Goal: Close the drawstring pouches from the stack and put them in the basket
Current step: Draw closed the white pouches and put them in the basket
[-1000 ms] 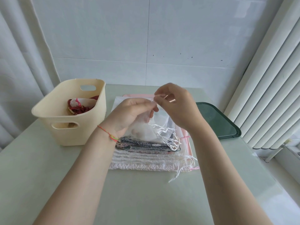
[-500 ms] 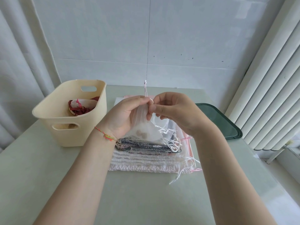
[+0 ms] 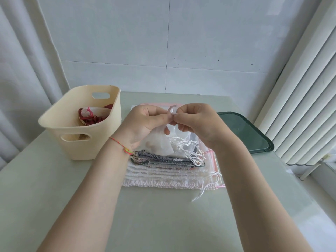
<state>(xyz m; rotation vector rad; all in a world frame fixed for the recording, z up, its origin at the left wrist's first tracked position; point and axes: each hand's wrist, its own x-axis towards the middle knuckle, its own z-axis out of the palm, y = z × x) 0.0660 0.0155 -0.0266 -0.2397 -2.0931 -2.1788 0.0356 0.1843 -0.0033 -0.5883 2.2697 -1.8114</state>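
Since half a second earlier, our two hands had dropped a little and come closer together, and the pink string that stuck up was now bent over in a small loop between them.

On the left stood the cream basket (image 3: 80, 124), with a few closed pouches already lying inside it. Our left hand (image 3: 145, 122) was next, curled round the bunched neck of the thin white pouch (image 3: 158, 144), which hung just above the stack (image 3: 169, 166) in the middle of the table (image 3: 54, 188). Right beside it, our right hand (image 3: 196, 122) pinched the string (image 3: 171, 110) with thumb and first finger, and the other fingers were tucked in. Both wrists were bent down, and our forearms came up from the bottom corners.

We thought the pouch was very light, soft and floppy. We could nearly see through it. It would not break, but the thin string could slip. The best place to hold was the gathered neck, with the string end pulled away. A green tray (image 3: 251, 135) lay on the far right.
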